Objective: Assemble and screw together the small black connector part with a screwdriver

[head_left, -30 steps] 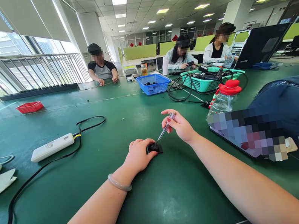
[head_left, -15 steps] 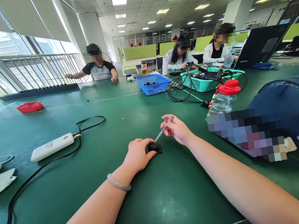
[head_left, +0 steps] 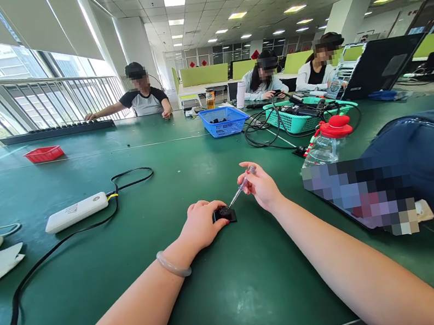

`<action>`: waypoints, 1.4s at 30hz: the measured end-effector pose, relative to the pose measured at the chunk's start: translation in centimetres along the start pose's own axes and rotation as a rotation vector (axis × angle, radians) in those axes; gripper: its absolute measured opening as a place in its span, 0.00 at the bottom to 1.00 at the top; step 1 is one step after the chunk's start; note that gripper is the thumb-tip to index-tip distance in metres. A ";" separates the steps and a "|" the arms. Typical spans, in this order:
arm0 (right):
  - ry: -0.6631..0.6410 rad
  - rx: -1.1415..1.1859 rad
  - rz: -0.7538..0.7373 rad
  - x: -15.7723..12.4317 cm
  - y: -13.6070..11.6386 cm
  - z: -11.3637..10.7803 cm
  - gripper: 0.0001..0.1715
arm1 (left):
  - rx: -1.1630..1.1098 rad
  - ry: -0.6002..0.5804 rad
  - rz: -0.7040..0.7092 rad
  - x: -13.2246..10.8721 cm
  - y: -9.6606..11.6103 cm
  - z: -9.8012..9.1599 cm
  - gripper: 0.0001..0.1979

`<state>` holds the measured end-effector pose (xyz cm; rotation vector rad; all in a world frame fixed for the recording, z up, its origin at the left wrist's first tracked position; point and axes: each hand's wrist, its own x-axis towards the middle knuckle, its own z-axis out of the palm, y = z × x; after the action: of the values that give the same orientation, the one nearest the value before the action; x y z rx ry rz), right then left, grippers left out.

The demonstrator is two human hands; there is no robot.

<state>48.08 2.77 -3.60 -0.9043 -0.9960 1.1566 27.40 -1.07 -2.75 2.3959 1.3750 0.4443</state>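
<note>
My left hand [head_left: 202, 225] is closed round the left side of a small black part [head_left: 231, 216] on the green tabletop, with thumb in front and fingers behind. The part has a round raised top on a flat base, and my fingers hide some of it. In my right hand [head_left: 263, 188] is a slim screwdriver [head_left: 240, 192] with a clear handle, gripped between thumb and fingers. It slants down to the left, its tip by the right side of the raised top. Whether the tip touches the part I cannot tell.
A white power strip [head_left: 78, 212] and its black cable lie left. Beyond are a red tray [head_left: 44, 154], a blue basket [head_left: 225, 129] and a teal basket [head_left: 298, 124] with cables. A red-capped bottle [head_left: 324, 144] and dark blue bag [head_left: 428, 160] stand right. Several people sit opposite.
My right hand and the screwdriver have shifted slightly right, moving the tip toward the part's right side. My left hand stays put. Across the table, a person's hand has moved onto the long black rack.
</note>
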 end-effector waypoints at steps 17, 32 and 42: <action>-0.058 -0.029 -0.149 -0.6 -0.7 0.4 0.17 | 0.002 0.003 -0.006 0.0 0.1 0.0 0.16; -0.086 -0.090 -0.087 -0.2 -0.4 0.9 0.32 | 0.026 -0.004 -0.030 -0.1 0.4 -0.2 0.18; 0.045 0.038 -0.056 0.1 -0.3 -0.1 0.26 | 0.033 -0.001 -0.018 -0.1 0.5 -0.3 0.17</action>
<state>48.24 2.76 -3.30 -0.8636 -0.9544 1.0999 27.59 -1.38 -2.32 2.4082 1.4126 0.4186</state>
